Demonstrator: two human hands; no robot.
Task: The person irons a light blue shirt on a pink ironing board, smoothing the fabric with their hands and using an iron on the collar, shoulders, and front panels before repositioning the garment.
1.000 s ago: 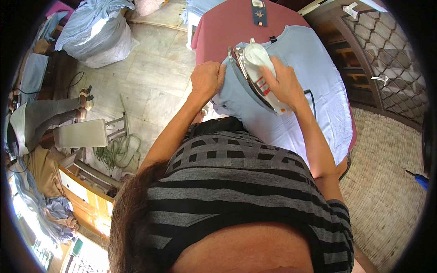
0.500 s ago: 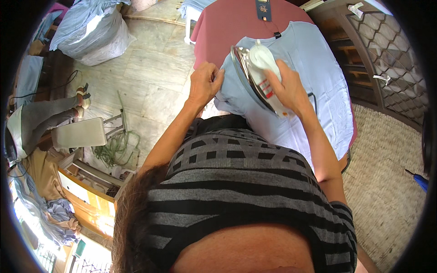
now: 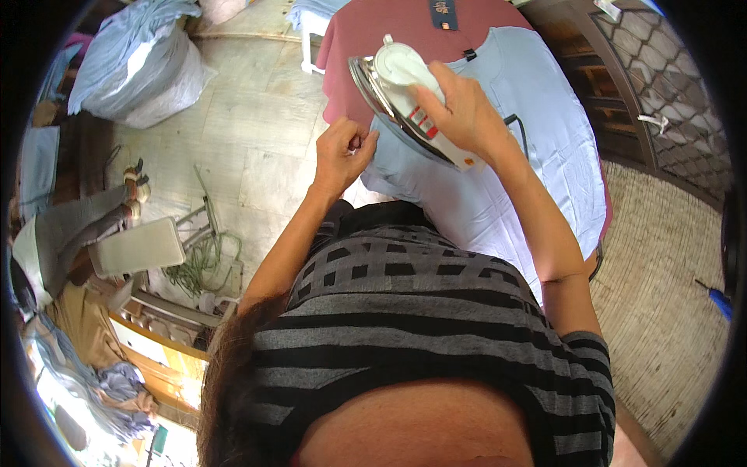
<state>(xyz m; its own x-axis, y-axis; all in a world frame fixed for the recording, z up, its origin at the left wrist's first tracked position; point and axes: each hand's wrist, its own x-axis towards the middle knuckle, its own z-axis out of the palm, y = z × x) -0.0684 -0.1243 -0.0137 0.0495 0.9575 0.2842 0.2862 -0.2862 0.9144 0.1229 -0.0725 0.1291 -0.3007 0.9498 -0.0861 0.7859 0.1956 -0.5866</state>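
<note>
A light blue garment lies spread over a table under a dark red cloth. My right hand is wrapped round the handle of a white steam iron with a shiny metal rim and red buttons. The iron is tilted at the garment's left part, its nose toward the far left; whether its soleplate touches the fabric is hard to tell. At the garment's left edge my left hand is closed, thumb against curled fingers. What it grips, if anything, is hidden.
The iron's black cord loops behind my right wrist. A dark tag lies on the red cloth's far part. Left stand a large clothes bundle, a stool and a green hose. Right is a lattice door.
My right hand has moved the iron toward the far left, across the garment. The left hand stays closed at the garment's edge, and the whole view has shifted slightly.
</note>
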